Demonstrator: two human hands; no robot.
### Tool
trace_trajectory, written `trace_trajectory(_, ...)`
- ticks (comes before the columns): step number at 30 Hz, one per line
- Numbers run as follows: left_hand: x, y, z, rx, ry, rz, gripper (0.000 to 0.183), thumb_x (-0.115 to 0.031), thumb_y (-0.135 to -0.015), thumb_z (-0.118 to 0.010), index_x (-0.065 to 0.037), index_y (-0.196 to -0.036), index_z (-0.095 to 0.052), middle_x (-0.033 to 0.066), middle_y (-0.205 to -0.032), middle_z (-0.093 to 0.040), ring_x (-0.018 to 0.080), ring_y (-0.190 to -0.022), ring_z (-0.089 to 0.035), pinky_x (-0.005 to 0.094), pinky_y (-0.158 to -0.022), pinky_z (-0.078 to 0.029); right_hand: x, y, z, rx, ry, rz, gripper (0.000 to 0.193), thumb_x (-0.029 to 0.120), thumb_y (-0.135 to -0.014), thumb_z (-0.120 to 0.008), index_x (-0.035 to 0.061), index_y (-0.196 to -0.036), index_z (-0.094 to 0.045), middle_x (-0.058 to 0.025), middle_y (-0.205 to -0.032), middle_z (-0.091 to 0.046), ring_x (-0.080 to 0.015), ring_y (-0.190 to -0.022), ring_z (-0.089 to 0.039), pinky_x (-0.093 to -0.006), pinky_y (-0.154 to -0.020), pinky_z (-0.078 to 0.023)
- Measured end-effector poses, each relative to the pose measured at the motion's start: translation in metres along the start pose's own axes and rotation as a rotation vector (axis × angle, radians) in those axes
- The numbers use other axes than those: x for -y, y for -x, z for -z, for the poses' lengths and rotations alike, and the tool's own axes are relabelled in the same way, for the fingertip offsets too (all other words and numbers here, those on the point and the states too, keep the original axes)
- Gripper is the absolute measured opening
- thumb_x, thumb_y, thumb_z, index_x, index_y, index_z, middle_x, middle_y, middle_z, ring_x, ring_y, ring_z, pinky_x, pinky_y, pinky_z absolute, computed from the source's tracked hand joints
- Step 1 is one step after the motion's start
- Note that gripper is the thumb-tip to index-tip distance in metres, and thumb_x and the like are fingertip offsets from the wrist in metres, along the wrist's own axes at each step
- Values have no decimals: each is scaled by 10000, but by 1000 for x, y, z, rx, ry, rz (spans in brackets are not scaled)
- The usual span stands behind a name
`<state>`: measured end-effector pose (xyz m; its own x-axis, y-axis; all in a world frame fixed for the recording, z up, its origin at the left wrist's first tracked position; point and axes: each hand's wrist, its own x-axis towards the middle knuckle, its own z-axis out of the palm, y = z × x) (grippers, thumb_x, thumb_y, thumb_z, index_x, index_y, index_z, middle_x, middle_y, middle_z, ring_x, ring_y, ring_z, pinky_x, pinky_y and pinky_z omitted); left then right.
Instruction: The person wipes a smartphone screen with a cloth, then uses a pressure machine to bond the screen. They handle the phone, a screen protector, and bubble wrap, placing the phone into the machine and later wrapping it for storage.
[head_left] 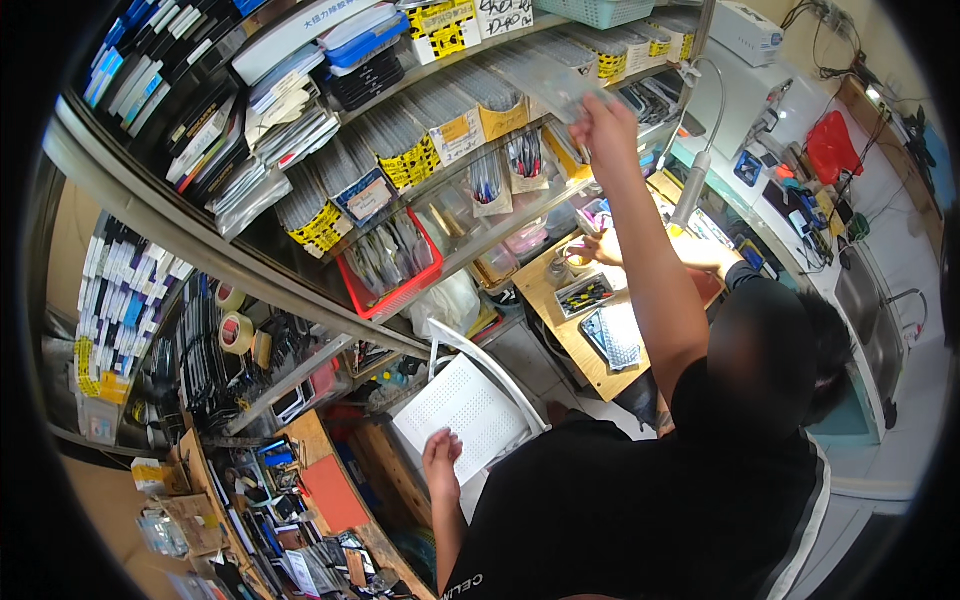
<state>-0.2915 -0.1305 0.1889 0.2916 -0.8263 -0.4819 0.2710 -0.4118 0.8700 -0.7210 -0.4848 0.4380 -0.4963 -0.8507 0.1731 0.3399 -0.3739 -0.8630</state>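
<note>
My right hand is raised to the shelf, its fingers closed on the edge of a flat clear plastic sleeve. Upright rows of similar clear sleeves fill cardboard boxes around it, some with yellow and black tape. Lower down, my left hand hangs over the white perforated chair seat. Its fingers are loosely bent and nothing shows in them; whether they touch the seat I cannot tell.
Another person's hand is over a wooden workbench with a phone and a lamp. A red basket sits on the lower shelf. Cluttered drawers stand at lower left; a sink is at right.
</note>
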Motion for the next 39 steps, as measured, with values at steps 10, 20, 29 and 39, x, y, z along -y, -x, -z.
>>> trace_trajectory(10,41,26,28,-77,1,116,239,-218,-1075,-604,-38,-1209,-684,91,-1039,-719,195,-902,-685,351,-858,-576,-45,-137,-64,-104,1187,463,321,319,-1013,-566,11,-1068,-637,-251,-1051,-739,-486,-982,-696,-589,-874,-547)
trace_trajectory(20,43,46,58,-343,81,106,201,-182,-1046,-619,-52,-1185,-685,82,-1043,-714,189,-899,-680,332,-852,-564,-24,-139,-42,155,1526,775,270,290,-1014,-584,43,-1117,-620,-232,-936,-750,-433,-904,-735,-566,-770,-578)
trace_trajectory(29,44,42,29,-194,27,74,228,-200,-1067,-597,-39,-1209,-673,86,-1078,-710,182,-956,-676,326,-887,-553,-35,-154,-63,252,1624,483,353,239,-887,-670,47,-1183,-693,-255,-1096,-756,-432,-1030,-738,-541,-905,-581)
trace_trajectory(39,56,59,21,-222,-60,26,237,-144,-1074,-570,-21,-1254,-663,91,-1060,-711,172,-925,-674,310,-862,-552,-26,-177,-60,431,1518,666,381,211,-937,-598,79,-1275,-715,-254,-1163,-731,-445,-1145,-675,-539,-995,-534)
